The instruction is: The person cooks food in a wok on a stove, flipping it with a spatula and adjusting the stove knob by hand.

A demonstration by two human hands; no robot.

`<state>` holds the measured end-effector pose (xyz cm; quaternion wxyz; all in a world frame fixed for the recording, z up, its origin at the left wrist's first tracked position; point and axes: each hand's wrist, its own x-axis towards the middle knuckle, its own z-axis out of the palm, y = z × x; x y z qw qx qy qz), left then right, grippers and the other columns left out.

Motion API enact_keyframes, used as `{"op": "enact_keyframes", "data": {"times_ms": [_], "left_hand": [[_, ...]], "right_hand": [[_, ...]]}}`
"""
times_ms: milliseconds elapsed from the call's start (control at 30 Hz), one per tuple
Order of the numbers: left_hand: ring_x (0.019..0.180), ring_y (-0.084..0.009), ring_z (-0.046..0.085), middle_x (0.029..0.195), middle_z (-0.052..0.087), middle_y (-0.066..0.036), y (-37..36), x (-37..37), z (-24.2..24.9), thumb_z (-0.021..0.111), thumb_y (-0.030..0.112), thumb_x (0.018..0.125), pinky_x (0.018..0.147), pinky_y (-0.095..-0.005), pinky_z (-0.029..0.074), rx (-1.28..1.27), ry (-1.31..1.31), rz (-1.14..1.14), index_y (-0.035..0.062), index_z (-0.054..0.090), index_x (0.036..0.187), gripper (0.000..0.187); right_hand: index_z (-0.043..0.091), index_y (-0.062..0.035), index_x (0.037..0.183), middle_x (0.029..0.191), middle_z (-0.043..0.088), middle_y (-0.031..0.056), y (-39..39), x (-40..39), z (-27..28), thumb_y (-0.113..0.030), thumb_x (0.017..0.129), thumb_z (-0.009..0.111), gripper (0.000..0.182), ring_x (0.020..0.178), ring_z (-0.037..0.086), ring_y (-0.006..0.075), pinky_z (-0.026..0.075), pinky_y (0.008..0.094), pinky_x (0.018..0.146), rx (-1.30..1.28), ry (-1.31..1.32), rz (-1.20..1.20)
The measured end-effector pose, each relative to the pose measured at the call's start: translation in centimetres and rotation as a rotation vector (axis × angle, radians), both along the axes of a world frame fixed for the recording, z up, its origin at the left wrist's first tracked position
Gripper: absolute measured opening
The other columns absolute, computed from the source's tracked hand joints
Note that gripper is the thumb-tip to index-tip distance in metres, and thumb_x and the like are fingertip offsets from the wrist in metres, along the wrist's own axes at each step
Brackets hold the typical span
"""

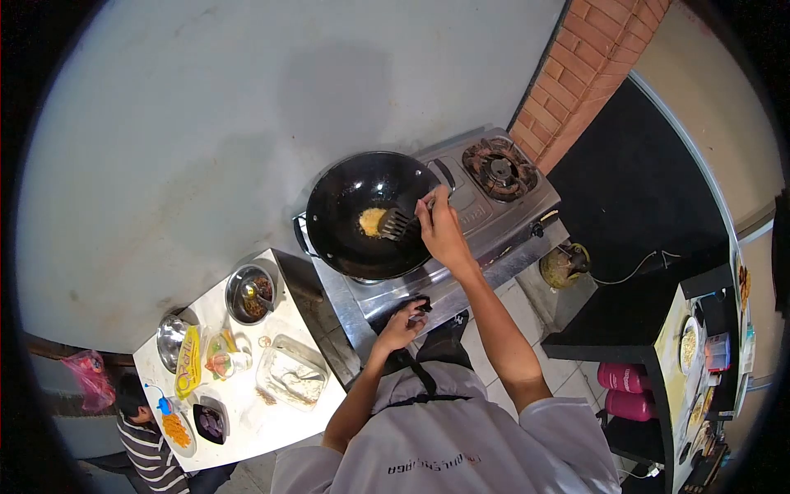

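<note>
My right hand (441, 226) is closed around the handle of a dark slotted spatula (394, 223), whose blade is inside a black wok (350, 185). Against the blade's tip lies a small golden, yellowish piece of food (372, 221), at the wok's bottom. The wok sits over the left burner of a steel two-burner gas stove (477, 218). Down at the stove's front, my left hand (401, 327) has its fingers curled at a black stove knob (422, 305).
The right burner (500, 170) stands bare. On the left, a white table (247, 436) carries metal bowls (239, 300), a clear container with white powder (292, 375) and a yellow packet (188, 362). A person in a striped top (148, 453) is beside it. A gas cylinder (564, 265) stands right.
</note>
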<state>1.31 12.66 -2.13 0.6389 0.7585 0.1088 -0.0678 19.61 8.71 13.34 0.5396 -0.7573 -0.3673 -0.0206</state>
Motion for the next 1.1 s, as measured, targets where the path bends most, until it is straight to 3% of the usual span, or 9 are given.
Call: {"op": "enact_keyframes", "data": {"times_ms": [33,200,233,300,333,400,733,1100], "left_hand": [[0.092,-0.0196,0.062,0.109,0.061,-0.015,0.0,0.1,0.0,0.06,0.014,0.086,0.074,-0.0293,0.048,0.001,0.0,-0.002,0.009,0.041,0.131,0.049],[0.094,-0.0172,0.06,0.105,0.062,-0.012,-0.4,0.4,0.5,0.058,0.01,0.085,0.075,-0.0288,0.048,-0.023,0.066,-0.034,0.0089,0.04,0.131,0.049],[0.094,-0.0172,0.06,0.105,0.062,-0.012,-0.5,0.4,0.4,0.058,0.01,0.085,0.075,-0.0288,0.048,-0.024,0.068,-0.034,0.0089,0.04,0.131,0.049],[0.093,-0.0175,0.06,0.105,0.061,-0.011,-0.6,0.3,0.0,0.057,0.008,0.085,0.075,-0.0292,0.048,-0.054,0.055,-0.019,0.0085,0.039,0.132,0.05],[0.093,-0.0175,0.06,0.105,0.061,-0.011,-0.6,0.3,0.0,0.057,0.008,0.085,0.075,-0.0292,0.048,-0.052,0.056,-0.018,0.0085,0.039,0.132,0.05],[0.092,-0.0185,0.06,0.105,0.06,-0.012,-0.5,0.3,-0.1,0.058,0.01,0.086,0.076,-0.0295,0.048,-0.063,0.051,-0.039,0.0079,0.039,0.132,0.051],[0.086,-0.0152,0.059,0.109,0.057,-0.014,-0.5,0.3,-0.7,0.058,0.013,0.088,0.073,-0.0273,0.048,-0.017,0.057,-0.026,0.0098,0.038,0.134,0.05],[0.087,-0.0162,0.059,0.11,0.058,-0.012,-0.1,0.4,-0.9,0.057,0.015,0.088,0.071,-0.0278,0.048,-0.019,0.056,-0.046,0.0108,0.039,0.134,0.049]], "right_hand": [[0.034,0.002,0.096,0.075,0.056,0.0242,-0.1,-0.1,0.0,-0.003,0.09,0.047,0.015,0.069,0.058,0.0444,0.044,0.0435,0.059,0.001,0.0,-0.002],[0.037,0.0012,0.093,0.072,0.06,0.0161,-1.2,-0.6,0.6,-0.007,0.092,0.05,0.015,0.057,0.06,0.0239,0.044,0.0338,0.052,0.065,0.125,-0.107],[0.037,0.0012,0.093,0.072,0.06,0.0161,-1.4,-0.6,1.0,-0.007,0.092,0.05,0.015,0.057,0.06,0.0239,0.044,0.0338,0.052,0.064,0.126,-0.108],[0.039,-0.0004,0.093,0.072,0.06,0.0082,-1.7,-0.4,1.7,-0.008,0.093,0.049,0.013,0.052,0.054,0.0094,0.042,0.0244,0.047,0.134,0.122,-0.099],[0.039,-0.0004,0.093,0.072,0.06,0.0082,-1.6,-0.3,1.7,-0.008,0.093,0.049,0.013,0.052,0.054,0.0094,0.042,0.0244,0.047,0.136,0.123,-0.098],[0.041,0.0014,0.091,0.07,0.06,0.0146,-1.6,-0.1,1.7,-0.007,0.091,0.052,0.014,0.06,0.062,0.0222,0.045,0.0316,0.053,0.106,0.092,-0.066],[0.043,0.0018,0.089,0.07,0.059,0.0169,0.3,-0.2,-0.8,-0.007,0.089,0.056,0.015,0.065,0.063,0.0323,0.046,0.0344,0.056,0.077,0.123,-0.033],[0.035,0.0008,0.092,0.066,0.051,0.022,0.4,0.1,-2.1,-0.006,0.092,0.05,0.016,0.062,0.054,0.0408,0.043,0.0388,0.055,-0.015,-0.001,-0.001]]}}
